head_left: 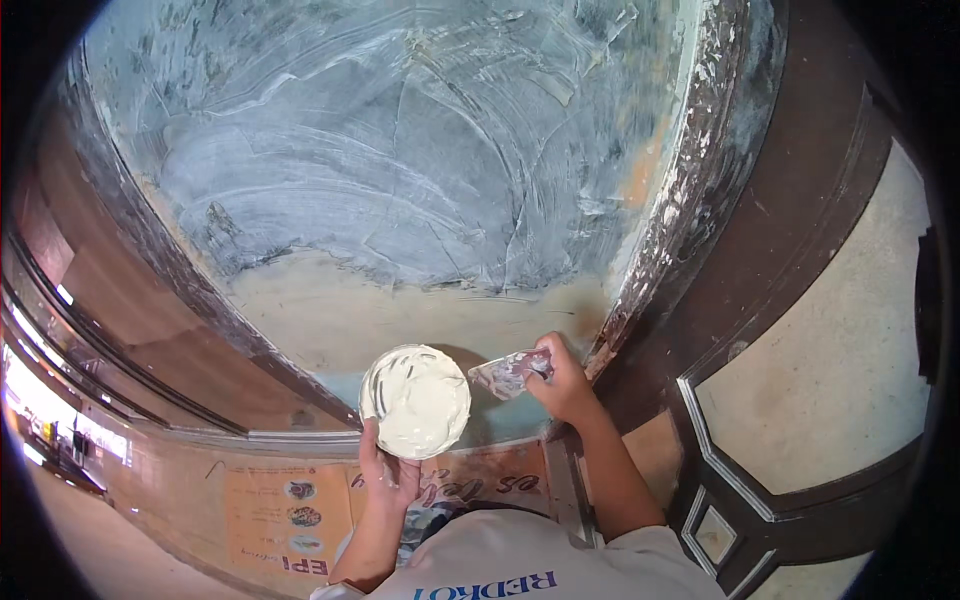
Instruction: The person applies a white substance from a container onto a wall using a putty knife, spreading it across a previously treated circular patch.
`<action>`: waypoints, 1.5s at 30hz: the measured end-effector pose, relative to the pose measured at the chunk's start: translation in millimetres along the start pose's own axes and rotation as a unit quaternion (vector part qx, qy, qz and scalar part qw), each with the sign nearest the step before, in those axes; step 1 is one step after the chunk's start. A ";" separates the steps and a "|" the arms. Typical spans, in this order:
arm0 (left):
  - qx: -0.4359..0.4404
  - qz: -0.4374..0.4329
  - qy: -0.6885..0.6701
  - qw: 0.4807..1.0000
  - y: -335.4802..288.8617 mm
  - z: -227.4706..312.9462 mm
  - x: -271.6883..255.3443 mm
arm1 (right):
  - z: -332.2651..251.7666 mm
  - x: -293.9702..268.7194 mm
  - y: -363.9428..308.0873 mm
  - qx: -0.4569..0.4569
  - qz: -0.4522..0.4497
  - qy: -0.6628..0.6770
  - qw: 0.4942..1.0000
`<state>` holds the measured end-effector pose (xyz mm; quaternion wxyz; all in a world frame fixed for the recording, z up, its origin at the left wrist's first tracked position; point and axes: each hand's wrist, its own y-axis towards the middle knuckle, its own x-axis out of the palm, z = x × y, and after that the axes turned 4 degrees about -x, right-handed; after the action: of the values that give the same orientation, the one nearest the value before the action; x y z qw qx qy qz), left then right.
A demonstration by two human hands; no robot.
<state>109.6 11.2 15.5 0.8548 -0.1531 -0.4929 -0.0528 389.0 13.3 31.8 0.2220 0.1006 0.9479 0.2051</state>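
Observation:
My left hand (390, 470) is closed round the lower side of a round tub (466, 425) and holds it up in front of the wall. Thick cream-white filler paste (415, 400) fills the tub, its surface smeared and ridged. To the right of the tub, my right hand (560, 380) grips a putty knife (505, 375) with a paste-smeared blade. The blade's tip points left, close to the tub's rim. Ahead is a wall panel (400, 150) with streaky grey-blue coating above and a bare beige strip (400, 310) below.
Dark, paint-flecked frame strips border the panel, the right one (690, 140) scuffed with white. Brown panelling with pale inset panels (825, 340) stands at right. An orange printed sheet (290, 510) lies low at left. Bright light enters at the far left.

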 end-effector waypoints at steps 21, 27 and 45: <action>-0.042 0.010 0.019 0.999 -14.0 57.6 -50.5 | -21.7 79.1 61.3 0.066 0.249 0.058 0.964; -0.031 0.020 0.061 0.997 -20.5 80.3 -51.2 | 12.8 80.8 56.8 0.061 0.386 0.106 0.914; -0.092 -0.009 0.076 0.993 -6.0 90.7 -62.6 | 20.1 84.5 35.9 0.027 0.406 0.225 0.885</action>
<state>1.3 30.1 5.4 0.8716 -0.2216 -0.4213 -0.1173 327.5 76.2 -1.2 -0.1032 0.4336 0.8538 0.2688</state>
